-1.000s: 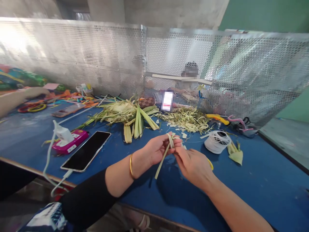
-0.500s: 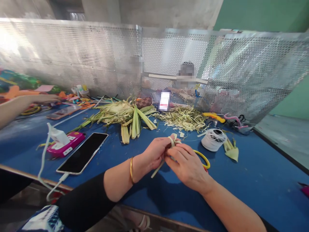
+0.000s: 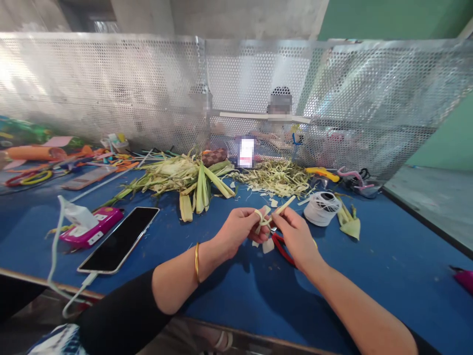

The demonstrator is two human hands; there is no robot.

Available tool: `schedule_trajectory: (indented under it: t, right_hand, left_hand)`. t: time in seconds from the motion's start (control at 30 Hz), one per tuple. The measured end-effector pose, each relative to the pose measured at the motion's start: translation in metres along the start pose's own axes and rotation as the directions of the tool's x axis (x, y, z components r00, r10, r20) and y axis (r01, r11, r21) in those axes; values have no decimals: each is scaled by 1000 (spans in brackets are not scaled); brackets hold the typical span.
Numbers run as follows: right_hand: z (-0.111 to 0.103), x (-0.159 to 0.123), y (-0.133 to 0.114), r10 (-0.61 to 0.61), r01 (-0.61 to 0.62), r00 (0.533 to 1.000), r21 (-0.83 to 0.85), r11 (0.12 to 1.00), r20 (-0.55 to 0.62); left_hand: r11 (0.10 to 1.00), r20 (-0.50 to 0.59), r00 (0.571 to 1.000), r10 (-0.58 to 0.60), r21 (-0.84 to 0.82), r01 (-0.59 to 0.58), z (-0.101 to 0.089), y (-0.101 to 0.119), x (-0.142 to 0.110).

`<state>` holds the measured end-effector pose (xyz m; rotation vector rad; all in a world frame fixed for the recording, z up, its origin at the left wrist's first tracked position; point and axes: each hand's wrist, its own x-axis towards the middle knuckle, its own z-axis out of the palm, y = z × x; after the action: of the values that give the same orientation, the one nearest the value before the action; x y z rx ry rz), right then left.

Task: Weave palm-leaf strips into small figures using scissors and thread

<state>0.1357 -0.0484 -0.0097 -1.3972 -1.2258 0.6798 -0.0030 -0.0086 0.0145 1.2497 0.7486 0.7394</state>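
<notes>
Between finger and thumb, my left hand (image 3: 240, 229) pinches a small looped piece of pale, flat plant strip (image 3: 261, 219). My right hand (image 3: 295, 234) grips the strip's free end (image 3: 286, 204), which sticks up past the fingertips. Both hands are close together above the blue table. Under the right hand lie scissors with a red handle (image 3: 283, 249), partly covered by it. Pale scraps (image 3: 268, 245) rest on the table just below the fingers. A spool of white thread (image 3: 322, 209) stands to the right of my right hand.
Piled leaf husks (image 3: 173, 175) and a heap of shreds (image 3: 281, 177) lie at the back before a perforated metal screen (image 3: 148, 88). At left are a black phone (image 3: 120, 239) on a cable and a pink power strip (image 3: 92, 227). A folded leaf (image 3: 349, 224) lies right.
My hands have drawn slightly apart, and the right hand now holds the strip's end upward. The red scissor handle shows more. At far left, the other person's arm has mostly left the view.
</notes>
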Motion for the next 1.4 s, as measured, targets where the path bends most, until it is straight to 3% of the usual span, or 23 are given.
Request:
schedule_trajectory:
  t: [0.47,0.67,0.97,1.27,1.4]
  right_hand:
    - [0,-1,4,-142,127,989,-234,964,-49]
    - [-2,-1,0,-52,45,998,-137,990,-43]
    - [0,2,3,41,-45,999,120,992,32]
    - [1,1,-8,70,-75,997,180,981,36]
    - [0,2,-6,66,-66,998,102,993,-3]
  left_hand:
    - [995,14,998,-57,-85,58,0,1,1]
    - [993,84,996,-38,-110,47,-2,3,0]
    - [1000,-41,999,21,23,-20,-1,-7,2]
    - [996,-93,996,13,86,-5,-3,-4,3]
    - [999,-106,994,-24,42,29,-4,-3,3]
